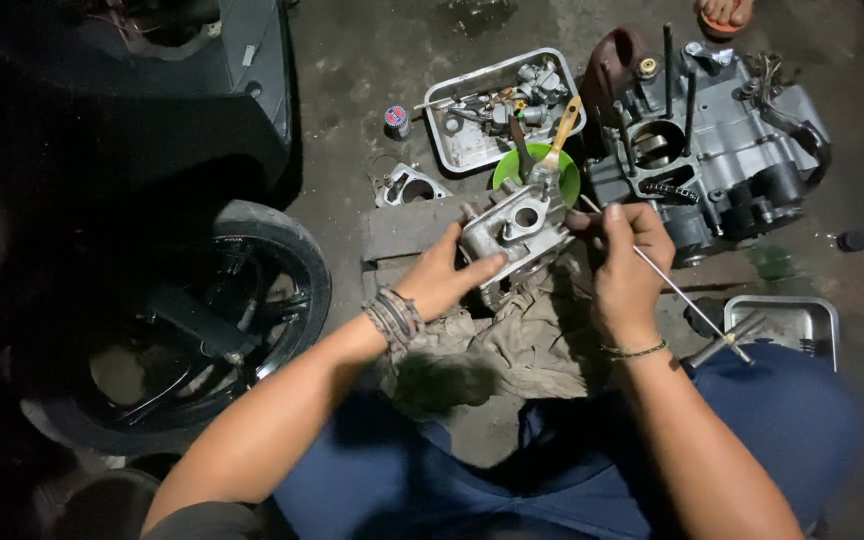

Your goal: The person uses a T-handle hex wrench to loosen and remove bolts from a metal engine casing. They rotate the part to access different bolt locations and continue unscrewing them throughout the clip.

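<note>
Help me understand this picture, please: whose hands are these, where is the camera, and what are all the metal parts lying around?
The single picture comes from a camera worn on a person's head, looking down at their own two bare hands as they sit low over a concrete floor. The left hand steadies a grey metal engine part that rests over a crumpled rag. The right hand holds a long thin metal rod by the part. Beyond lie a green bowl with a wooden-handled brush, a metal tray of small parts, and a larger engine block. A second tray sits by the right knee, a scooter wheel on the left.
</note>
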